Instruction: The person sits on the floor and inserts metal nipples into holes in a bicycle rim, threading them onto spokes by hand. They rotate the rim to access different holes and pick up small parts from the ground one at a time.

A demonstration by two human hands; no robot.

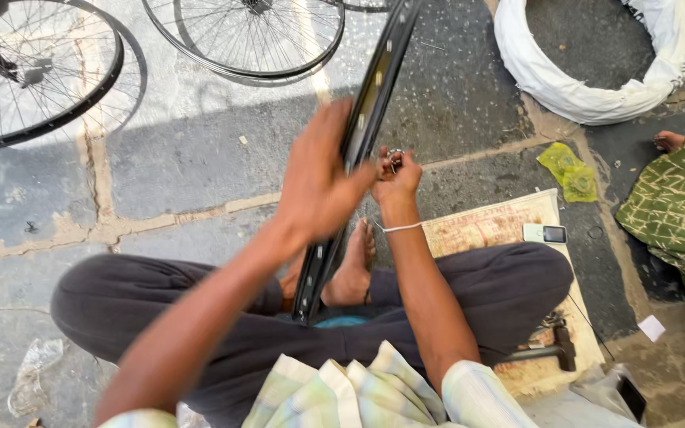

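**Fitting small parts onto a bare bicycle rim**

I looked down from the head camera at a person who sat cross-legged on a stone floor. The left hand [320, 184] was wrapped tight around a black bicycle rim [356, 150]. The rim stood on its edge, tilted, with its low end down by the bare feet [352, 269] and its top end up past the picture. The right hand [395, 176] was just beside the rim on its right side. Its fingers were pinched shut on some small shiny metal bits [394, 158], maybe spoke nipples, but they were too small for me to be sure.

I judged that the step in hand was putting little parts into the rim, 1 hole at a time. I think the next move called for a steady left hand, so the rim would not roll, and a careful right hand to line a bit up with its hole.

2 spoked wheels [251, 36] lay on the floor ahead. A white wrapped tyre [588, 83] lay at the top right. A hammer [545, 353] and a small phone [545, 234] rested on a mat [485, 226] by the right knee. Another person's green patterned cloth [675, 214] showed at the right edge.
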